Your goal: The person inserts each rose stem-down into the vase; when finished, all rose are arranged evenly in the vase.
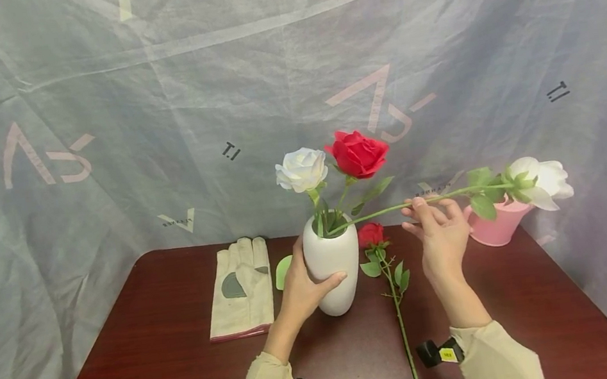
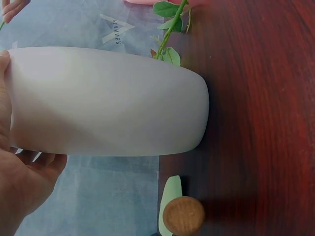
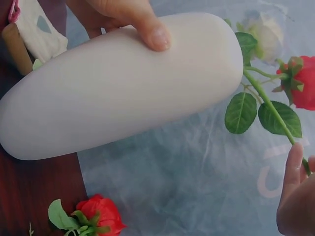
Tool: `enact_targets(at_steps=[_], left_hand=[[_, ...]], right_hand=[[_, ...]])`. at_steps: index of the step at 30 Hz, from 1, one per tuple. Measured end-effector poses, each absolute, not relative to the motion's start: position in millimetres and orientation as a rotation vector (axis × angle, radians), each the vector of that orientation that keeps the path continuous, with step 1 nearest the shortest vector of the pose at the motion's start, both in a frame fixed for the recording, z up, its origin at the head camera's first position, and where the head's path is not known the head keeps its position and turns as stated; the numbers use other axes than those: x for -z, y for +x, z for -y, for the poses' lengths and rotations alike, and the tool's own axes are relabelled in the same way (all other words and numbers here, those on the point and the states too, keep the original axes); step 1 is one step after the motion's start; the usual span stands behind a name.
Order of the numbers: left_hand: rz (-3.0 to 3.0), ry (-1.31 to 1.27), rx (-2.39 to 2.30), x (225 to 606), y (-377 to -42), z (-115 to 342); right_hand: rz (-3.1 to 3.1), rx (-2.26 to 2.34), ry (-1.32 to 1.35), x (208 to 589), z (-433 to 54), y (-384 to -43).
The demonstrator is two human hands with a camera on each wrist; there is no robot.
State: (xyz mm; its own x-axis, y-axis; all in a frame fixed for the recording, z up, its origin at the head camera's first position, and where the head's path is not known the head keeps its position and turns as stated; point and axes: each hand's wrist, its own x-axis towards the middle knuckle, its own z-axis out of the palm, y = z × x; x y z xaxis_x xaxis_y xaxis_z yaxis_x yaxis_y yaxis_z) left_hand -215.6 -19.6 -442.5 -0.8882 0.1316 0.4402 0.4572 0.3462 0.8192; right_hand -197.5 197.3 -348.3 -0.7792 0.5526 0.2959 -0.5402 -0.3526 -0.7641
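A white vase stands on the table, gripped around its left side by my left hand, thumb across the front. In it are a white rose and a red rose. My right hand pinches the green stem of another white flower. That stem slants nearly level, its lower end in the vase mouth and its bloom out to the right. Between the vase and my right arm lies a second red rose, its stem toward me. In the right wrist view, fingertips touch the held stem.
A pale work glove lies left of the vase. Near it is a light green tool with a wooden handle. A pink pot stands at the back right. Grey fabric hangs behind the table.
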Motion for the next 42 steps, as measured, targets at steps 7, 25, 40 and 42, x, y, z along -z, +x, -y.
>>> enact_targets(at_steps=[7, 25, 40, 42], left_hand=[[2.324, -0.513, 1.563, 442.9, -215.4, 19.6], [2.330, -0.509, 1.571, 441.0, -215.0, 19.3], [2.316, -0.525, 1.538, 443.1, -216.0, 19.9], [2.317, -0.529, 1.535, 443.3, -216.5, 19.3]], right_hand=[[1.333, -2.037, 0.093, 347.1, -187.8, -197.4], [1.536, -1.870, 0.229, 343.5, -173.4, -195.9], [1.696, -1.759, 0.209, 325.9, -157.6, -178.9], [1.717, -1.721, 0.215, 325.0, -157.4, -179.1]])
